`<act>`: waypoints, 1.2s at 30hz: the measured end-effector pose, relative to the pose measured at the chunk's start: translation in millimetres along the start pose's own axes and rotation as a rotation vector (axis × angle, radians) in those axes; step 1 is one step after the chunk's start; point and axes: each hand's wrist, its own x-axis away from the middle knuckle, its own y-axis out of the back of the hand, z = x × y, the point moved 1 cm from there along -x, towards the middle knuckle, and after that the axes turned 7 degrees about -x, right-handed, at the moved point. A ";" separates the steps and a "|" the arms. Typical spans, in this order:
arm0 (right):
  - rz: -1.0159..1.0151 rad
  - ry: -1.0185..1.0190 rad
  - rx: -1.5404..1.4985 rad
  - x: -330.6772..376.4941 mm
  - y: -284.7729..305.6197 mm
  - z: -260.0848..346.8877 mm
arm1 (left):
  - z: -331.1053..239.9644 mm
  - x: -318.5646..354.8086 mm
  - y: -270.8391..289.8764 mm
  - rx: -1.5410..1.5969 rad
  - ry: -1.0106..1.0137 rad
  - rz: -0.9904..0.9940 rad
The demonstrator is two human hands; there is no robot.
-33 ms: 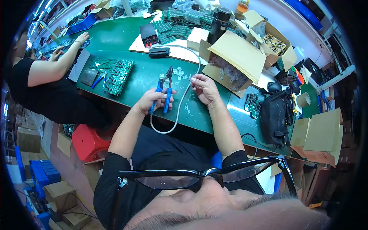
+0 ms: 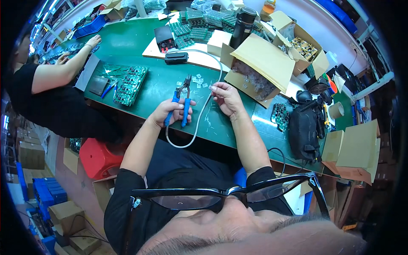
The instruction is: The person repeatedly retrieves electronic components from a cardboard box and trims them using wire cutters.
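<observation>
My left hand is wrapped round blue-handled pliers, whose dark jaws point away from me, slightly parted. My right hand is to the right, thumb and forefinger pinched on a small clear plastic piece, too small to make out fully. A grey cable loops between my hands, from a black block down to beneath my left hand; its end is hidden there. Several small clear plastic squares lie beyond the pliers. Thin pale slivers are scattered on the green table near my right hand.
An open carton of clear plastic parts stands at the right, beside a black bottle. Circuit boards are stacked at the left, near a co-worker's arm. A black bag sits at the right edge.
The co-worker's far hand has shifted slightly to the right. My hands, the pliers and the clear piece have barely moved.
</observation>
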 end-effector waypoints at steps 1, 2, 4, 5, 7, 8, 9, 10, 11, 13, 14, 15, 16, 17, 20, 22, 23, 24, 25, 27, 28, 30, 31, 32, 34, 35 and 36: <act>-0.027 0.006 0.047 -0.8 0.1 -1.6 | 8.2 -3.5 15.4 0.036 0.001 0.088; -0.050 0.018 0.047 -1.2 3.6 -3.1 | 9.4 -7.8 20.2 0.039 0.013 0.110; -0.073 0.164 0.244 -3.9 3.9 -10.1 | 11.3 -15.2 25.5 0.356 -0.071 0.185; -0.076 0.200 0.396 -10.6 1.8 -18.1 | 14.9 -14.4 35.8 0.356 -0.080 0.180; -0.024 0.313 0.735 -13.3 -3.4 -24.7 | 13.4 -10.8 32.1 0.293 -0.038 0.160; 0.024 0.454 0.548 -17.8 2.9 -34.8 | 10.1 -13.5 25.9 0.242 -0.005 0.185; -0.009 0.516 0.621 -14.5 -2.5 -32.1 | 10.3 -11.4 28.5 0.216 0.005 0.201; -0.039 0.575 0.695 -10.7 -6.0 -26.8 | 11.8 -11.1 30.0 0.188 0.014 0.215; -0.112 0.604 0.848 -5.5 -8.4 -12.7 | 9.9 -10.0 28.9 0.166 0.010 0.220; -0.308 0.561 1.131 10.0 -9.6 23.0 | 10.4 -11.3 29.0 0.192 -0.005 0.227; -0.434 0.598 1.179 9.3 2.9 31.7 | 10.4 -11.5 27.5 0.215 -0.016 0.229; -0.536 0.530 1.242 13.1 9.6 45.1 | 9.5 -11.7 26.8 0.218 -0.017 0.229; -0.567 0.515 1.189 11.6 20.0 54.6 | 8.5 -11.3 26.6 0.225 -0.008 0.231; -0.638 0.515 1.294 14.3 18.0 62.2 | 8.2 -8.7 27.1 0.233 0.001 0.228; -0.723 0.473 1.506 4.8 46.7 63.6 | 8.6 -12.3 24.2 0.227 0.018 0.208; -0.760 0.415 1.567 -1.2 57.5 57.1 | 7.8 -13.3 24.6 0.222 0.017 0.206; -0.723 0.422 1.587 -3.5 56.5 55.8 | 8.0 -13.0 25.6 0.220 0.015 0.201; -0.686 0.429 1.606 -5.6 55.6 55.0 | 8.3 -12.4 26.4 0.220 0.009 0.194; -0.676 0.432 1.606 -6.6 55.2 53.7 | 8.7 -11.9 26.9 0.226 0.009 0.197; -0.659 0.559 1.589 -6.6 48.3 48.2 | 10.8 -8.2 28.8 0.233 0.001 0.183; -0.642 0.561 1.587 -7.8 46.1 48.6 | 10.7 -9.4 29.7 0.230 0.001 0.192; -0.410 0.534 1.067 -9.9 42.5 50.2 | 11.2 -9.9 31.6 0.223 -0.009 0.184; -0.338 0.403 0.771 -10.6 40.3 46.6 | 13.1 -11.3 32.1 0.232 -0.004 0.188; -0.318 0.399 0.765 -10.5 36.8 43.0 | 12.5 -10.9 30.4 0.240 0.001 0.190; -0.081 0.335 0.410 -8.8 28.3 33.1 | 11.1 -7.6 26.7 0.255 -0.013 0.168; -0.039 0.330 0.384 -7.2 22.7 29.7 | 11.2 -7.3 26.3 0.236 -0.006 0.160; -0.022 0.327 0.380 -6.3 19.0 25.8 | 11.0 -6.8 26.0 0.217 0.002 0.153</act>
